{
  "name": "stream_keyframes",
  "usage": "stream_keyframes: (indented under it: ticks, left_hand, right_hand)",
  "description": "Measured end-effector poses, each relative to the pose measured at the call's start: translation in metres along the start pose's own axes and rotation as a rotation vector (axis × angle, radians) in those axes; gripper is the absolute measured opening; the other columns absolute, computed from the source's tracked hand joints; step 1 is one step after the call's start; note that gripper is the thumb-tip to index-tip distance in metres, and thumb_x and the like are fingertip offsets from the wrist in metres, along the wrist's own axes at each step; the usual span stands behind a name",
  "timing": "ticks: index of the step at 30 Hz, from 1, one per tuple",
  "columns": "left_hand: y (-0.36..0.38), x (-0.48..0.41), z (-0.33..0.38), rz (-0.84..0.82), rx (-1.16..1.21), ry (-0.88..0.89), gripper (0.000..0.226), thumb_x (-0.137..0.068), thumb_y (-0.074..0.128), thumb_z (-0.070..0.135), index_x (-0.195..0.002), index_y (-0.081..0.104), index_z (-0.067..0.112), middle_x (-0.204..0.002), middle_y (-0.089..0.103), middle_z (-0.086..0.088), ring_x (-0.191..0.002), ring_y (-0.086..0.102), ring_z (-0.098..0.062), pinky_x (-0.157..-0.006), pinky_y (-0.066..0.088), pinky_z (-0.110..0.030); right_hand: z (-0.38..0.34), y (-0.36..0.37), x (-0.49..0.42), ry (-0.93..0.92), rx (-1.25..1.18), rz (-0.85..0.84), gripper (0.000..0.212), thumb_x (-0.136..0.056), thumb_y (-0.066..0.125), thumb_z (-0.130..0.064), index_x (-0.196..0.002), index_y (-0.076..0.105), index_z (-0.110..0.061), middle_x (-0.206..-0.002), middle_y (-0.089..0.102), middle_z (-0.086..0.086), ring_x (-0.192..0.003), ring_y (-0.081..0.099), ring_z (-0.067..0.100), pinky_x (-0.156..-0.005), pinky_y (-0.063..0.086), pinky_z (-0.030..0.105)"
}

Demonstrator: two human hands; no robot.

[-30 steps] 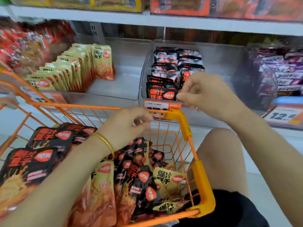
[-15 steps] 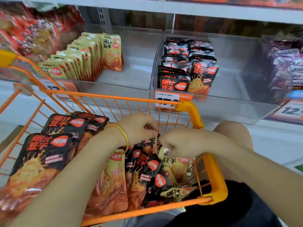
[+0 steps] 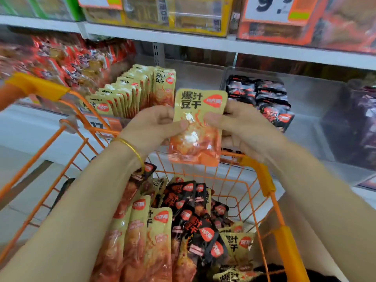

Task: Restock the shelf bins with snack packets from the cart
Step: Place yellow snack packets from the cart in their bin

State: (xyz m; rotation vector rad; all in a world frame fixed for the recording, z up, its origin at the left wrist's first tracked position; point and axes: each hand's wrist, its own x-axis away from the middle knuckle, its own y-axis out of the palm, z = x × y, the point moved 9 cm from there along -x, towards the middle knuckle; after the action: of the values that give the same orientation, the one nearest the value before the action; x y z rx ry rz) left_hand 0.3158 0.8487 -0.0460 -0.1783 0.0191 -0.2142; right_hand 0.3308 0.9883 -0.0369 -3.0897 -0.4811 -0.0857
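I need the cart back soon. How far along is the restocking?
Partly done: a row of yellow packets stands in the left bin, black packets sit in the right bin, both with bare room. In hand: the left hand and right hand hold one yellow packet above the cart. Left: a pile of mixed packets in the cart.

Shop shelving under even, bright light.
A white shelf board [image 3: 203, 40] runs across the upper part of the view, carried on a grey slotted upright [image 3: 158, 54] against a dark back panel [image 3: 274, 61]. Above it stand a yellow display box [image 3: 173, 17] and an orange display box [image 3: 305, 29], with a white price card [image 3: 270, 7] showing a large 9. Lower left lies a pale shelf ledge [image 3: 30, 127]; whether floor shows below it cannot be told.
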Motion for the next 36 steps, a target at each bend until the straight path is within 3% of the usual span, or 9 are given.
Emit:
stream_keyframes:
  ticks: [3,6,10,13,16,18,22,27,36]
  left_hand:
    - [-0.047,-0.008,0.011,0.264,-0.078,0.047,0.003,-0.087,0.063,0.013,-0.086,0.064,0.015,-0.069,0.064,0.010,-0.063,0.058,-0.008,-0.067,0.045,-0.028]
    - [-0.077,-0.005,0.013,0.445,-0.451,0.104,0.031,-0.091,0.057,0.019,-0.120,0.054,0.012,-0.100,0.057,0.004,-0.091,0.054,-0.013,-0.080,0.041,-0.025]
    - [-0.069,-0.011,-0.011,0.312,-0.894,0.157,0.043,-0.089,0.058,0.021,-0.130,0.050,0.009,-0.133,0.049,-0.010,-0.126,0.041,-0.024,-0.105,0.029,-0.029]
    - [-0.068,-0.012,-0.024,0.269,-1.058,0.165,0.049,-0.089,0.057,0.030,-0.135,0.047,0.015,-0.146,0.037,-0.010,-0.139,0.024,-0.025,-0.114,0.020,-0.042]
    - [-0.077,-0.013,-0.034,0.250,-1.104,0.143,0.053,-0.092,0.050,0.036,-0.140,0.039,0.020,-0.152,0.027,-0.006,-0.143,0.014,-0.022,-0.117,0.013,-0.040]
    - [-0.082,-0.014,-0.037,0.245,-1.096,0.155,0.052,-0.092,0.051,0.034,-0.140,0.040,0.019,-0.151,0.030,-0.007,-0.143,0.015,-0.022,-0.117,0.012,-0.036]
    - [-0.089,-0.014,-0.038,0.272,-1.065,0.189,0.046,-0.086,0.051,0.029,-0.127,0.054,0.008,-0.137,0.048,-0.016,-0.135,0.033,-0.033,-0.112,0.022,-0.042]
    - [-0.096,-0.014,-0.043,0.266,-1.018,0.176,0.049,-0.093,0.050,0.029,-0.140,0.040,0.018,-0.150,0.031,-0.006,-0.143,0.015,-0.021,-0.115,0.011,-0.031]
    - [-0.106,-0.013,-0.033,0.300,-0.959,0.203,0.043,-0.091,0.051,0.008,-0.134,0.048,0.013,-0.144,0.038,-0.006,-0.138,0.024,-0.022,-0.112,0.018,-0.029]
  right_hand:
    - [-0.009,0.021,-0.042,-0.036,0.214,0.045,0.016,-0.084,0.068,-0.020,-0.099,0.069,-0.013,-0.091,0.070,0.011,-0.070,0.062,0.017,-0.052,0.051,0.023]
    - [-0.018,0.018,-0.100,-0.071,0.172,0.232,0.003,-0.085,0.068,-0.017,-0.087,0.066,-0.017,-0.089,0.066,0.011,-0.070,0.054,0.021,-0.048,0.039,0.021]
    - [0.013,0.005,-0.183,0.038,0.269,0.369,0.015,-0.082,0.070,-0.013,-0.078,0.056,-0.018,-0.087,0.061,0.007,-0.070,0.057,0.019,-0.064,0.053,0.035]
    - [0.044,0.001,-0.221,0.143,0.400,0.444,0.032,-0.083,0.069,-0.017,-0.065,0.043,-0.024,-0.085,0.061,0.003,-0.065,0.061,0.005,-0.058,0.050,0.020]
    - [0.060,-0.005,-0.241,0.196,0.562,0.573,0.027,-0.087,0.066,-0.023,-0.067,0.050,-0.016,-0.075,0.059,0.002,-0.089,0.066,0.010,-0.048,0.043,0.010]
    - [0.067,0.004,-0.249,0.212,0.600,0.538,0.020,-0.090,0.063,-0.023,-0.082,0.062,-0.005,-0.070,0.065,0.006,-0.079,0.069,0.008,-0.048,0.043,0.012]
    - [0.063,0.007,-0.258,0.147,0.739,0.598,0.036,-0.088,0.063,-0.034,-0.117,0.062,-0.012,-0.113,0.064,0.004,-0.112,0.058,0.025,-0.074,0.042,0.028]
    - [0.068,0.003,-0.272,0.135,0.641,0.676,0.038,-0.084,0.068,-0.028,-0.117,0.058,-0.013,-0.115,0.064,0.005,-0.107,0.061,0.024,-0.072,0.039,0.028]
    - [0.078,-0.001,-0.264,0.233,0.413,0.799,0.064,-0.077,0.077,-0.023,-0.125,0.039,-0.005,-0.129,0.053,0.015,-0.116,0.055,0.031,-0.092,0.046,0.038]
